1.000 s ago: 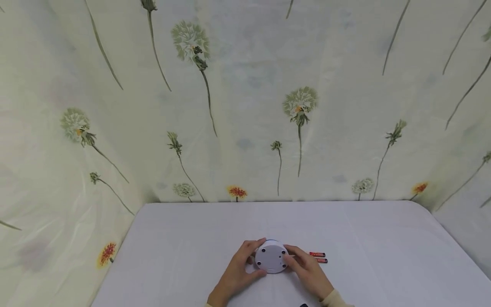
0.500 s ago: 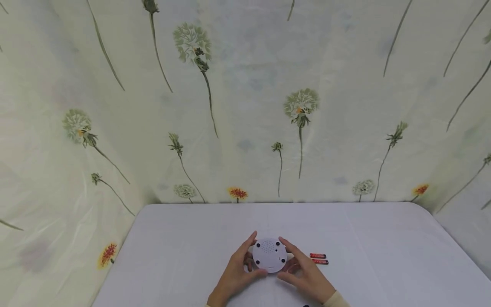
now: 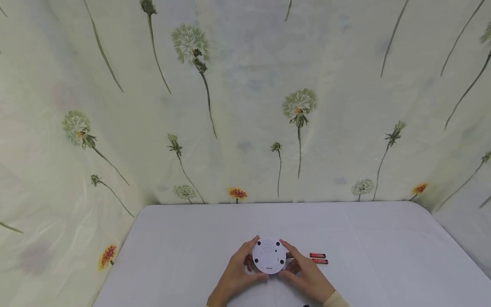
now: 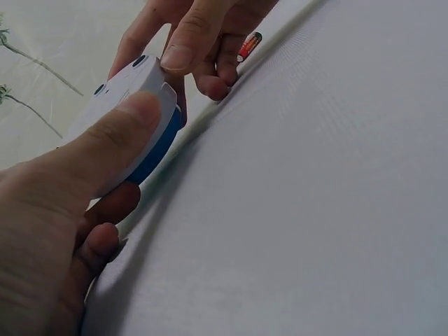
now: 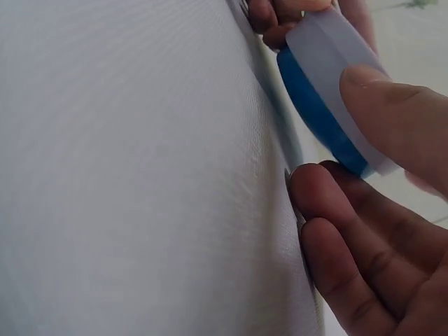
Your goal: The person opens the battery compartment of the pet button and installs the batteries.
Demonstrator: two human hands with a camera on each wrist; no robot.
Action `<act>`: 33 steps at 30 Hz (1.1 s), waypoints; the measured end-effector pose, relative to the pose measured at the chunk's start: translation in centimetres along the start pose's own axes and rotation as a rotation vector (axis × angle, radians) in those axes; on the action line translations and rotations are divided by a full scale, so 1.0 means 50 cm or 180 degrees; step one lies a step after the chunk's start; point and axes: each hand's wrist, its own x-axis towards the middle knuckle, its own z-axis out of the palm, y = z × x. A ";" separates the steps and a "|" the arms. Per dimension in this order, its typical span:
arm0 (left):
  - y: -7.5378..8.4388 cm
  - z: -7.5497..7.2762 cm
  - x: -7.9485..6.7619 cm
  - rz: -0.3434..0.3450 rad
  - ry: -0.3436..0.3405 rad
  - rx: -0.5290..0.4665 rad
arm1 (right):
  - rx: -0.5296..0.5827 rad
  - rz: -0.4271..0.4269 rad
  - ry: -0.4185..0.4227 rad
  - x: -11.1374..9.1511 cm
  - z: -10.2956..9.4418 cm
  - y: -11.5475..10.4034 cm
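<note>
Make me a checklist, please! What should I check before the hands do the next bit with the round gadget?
1. Left hand holding the round gadget: ok, thumb at its near edge.
2. Right hand on it too: ok, fingers and thumb at the other side.
3. Side with black feet turned up towards the head camera: ok.
4. Two red batteries easy to find: ok, on the table beside the right hand.
5. More batteries inside the gadget: cannot tell.
6. Dark thing fully in view: not ok, the picture's bottom edge cuts it off.
</note>
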 end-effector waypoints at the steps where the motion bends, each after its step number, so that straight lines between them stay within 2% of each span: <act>1: -0.001 0.001 0.000 0.0027 0.0006 0.0045 | -0.0010 0.0018 -0.0012 0.000 0.000 0.000; 5: -0.001 0.005 0.000 0.0038 0.0062 0.0320 | -0.0007 0.0118 -0.0087 -0.001 0.000 0.000; 9: 0.004 0.007 -0.006 -0.0065 0.0185 0.0726 | 0.0033 0.0162 -0.0124 -0.002 0.001 0.000; 11: 0.006 0.007 -0.008 -0.0140 0.0217 0.0815 | 0.0019 0.0123 -0.0102 -0.003 0.001 0.000; 19: 0.010 0.009 -0.006 -0.0426 0.0125 0.0681 | -0.0091 -0.0155 0.0064 -0.004 0.000 0.003; 25: 0.016 0.012 -0.009 -0.0600 0.0053 0.0680 | -0.0027 0.0077 -0.0049 -0.008 -0.008 -0.005; 28: 0.018 0.012 -0.013 -0.0589 0.0069 0.0694 | -0.0018 0.0143 -0.0118 -0.009 -0.012 -0.013; 33: 0.019 0.005 -0.007 -0.0532 0.0054 0.0732 | -0.0247 0.0120 0.0039 -0.001 -0.022 -0.026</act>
